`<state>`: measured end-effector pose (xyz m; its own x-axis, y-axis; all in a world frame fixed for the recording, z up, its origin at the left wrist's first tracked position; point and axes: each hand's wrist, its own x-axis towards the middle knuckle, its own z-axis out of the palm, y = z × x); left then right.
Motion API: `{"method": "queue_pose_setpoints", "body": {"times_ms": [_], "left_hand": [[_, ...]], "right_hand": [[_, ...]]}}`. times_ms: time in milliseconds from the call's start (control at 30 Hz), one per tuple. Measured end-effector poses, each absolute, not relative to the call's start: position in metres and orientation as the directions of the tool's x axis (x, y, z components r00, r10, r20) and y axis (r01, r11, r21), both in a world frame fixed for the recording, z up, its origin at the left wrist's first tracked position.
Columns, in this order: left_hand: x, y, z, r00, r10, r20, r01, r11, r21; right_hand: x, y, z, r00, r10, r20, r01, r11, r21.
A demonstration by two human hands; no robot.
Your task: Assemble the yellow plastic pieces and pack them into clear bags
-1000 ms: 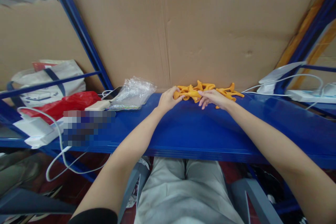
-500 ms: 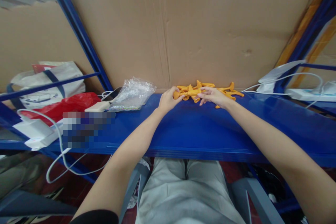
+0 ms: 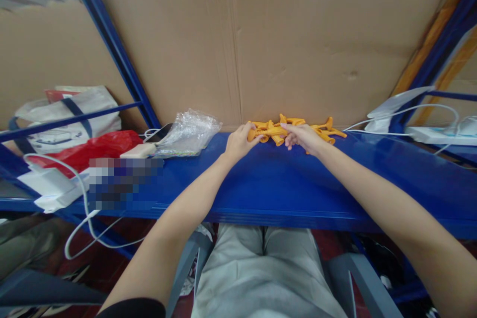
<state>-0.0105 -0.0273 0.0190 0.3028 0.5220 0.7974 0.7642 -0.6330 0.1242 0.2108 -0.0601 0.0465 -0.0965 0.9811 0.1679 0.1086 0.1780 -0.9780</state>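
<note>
At the back of the blue shelf, my left hand [image 3: 238, 142] is closed on the rounded end of a yellow-orange plastic piece [image 3: 274, 130]. That piece points across to my right hand [image 3: 302, 137], whose thumb and forefinger pinch its other end; the remaining fingers curl loosely below. Other yellow-orange plastic pieces [image 3: 328, 131] lie in a loose pile behind and to the right, some with flared, tube-like ends. The exact kind of these parts is too small to make out, and my right hand hides some of them.
A cardboard panel [image 3: 298, 44] stands behind the blue shelf [image 3: 268, 189]. To the left are clear plastic packaging [image 3: 190, 134], a phone [image 3: 162, 133], a red bag [image 3: 100, 151] and a white power strip [image 3: 61, 198] with cables. White cables [image 3: 410, 108] run at the right.
My right hand has shifted slightly, its fingers closing nearer the end of the held piece. My left hand keeps its hold almost unmoved.
</note>
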Motion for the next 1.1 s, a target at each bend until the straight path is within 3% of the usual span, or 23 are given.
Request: {"method": "queue_pose_setpoints", "body": {"times_ms": [233, 500, 733, 1100], "left_hand": [[-0.009, -0.032, 0.019, 0.311, 0.513, 0.800, 0.789, -0.609, 0.084], [-0.005, -0.029, 0.018, 0.284, 0.535, 0.796, 0.782, -0.609, 0.130], [-0.004, -0.032, 0.021, 0.279, 0.586, 0.761, 0.789, -0.592, 0.166], [-0.006, -0.027, 0.017, 0.282, 0.558, 0.780, 0.782, -0.605, 0.150]], "right_hand": [[0.203, -0.062, 0.051, -0.026, 0.999, 0.044, 0.008, 0.044, -0.999], [0.205, -0.069, 0.059, -0.040, 0.996, -0.076, 0.075, -0.073, -0.995], [0.214, -0.069, 0.059, -0.094, 0.992, 0.085, 0.020, 0.088, -0.996], [0.210, -0.065, 0.055, -0.095, 0.991, 0.091, -0.037, 0.088, -0.995]]}}
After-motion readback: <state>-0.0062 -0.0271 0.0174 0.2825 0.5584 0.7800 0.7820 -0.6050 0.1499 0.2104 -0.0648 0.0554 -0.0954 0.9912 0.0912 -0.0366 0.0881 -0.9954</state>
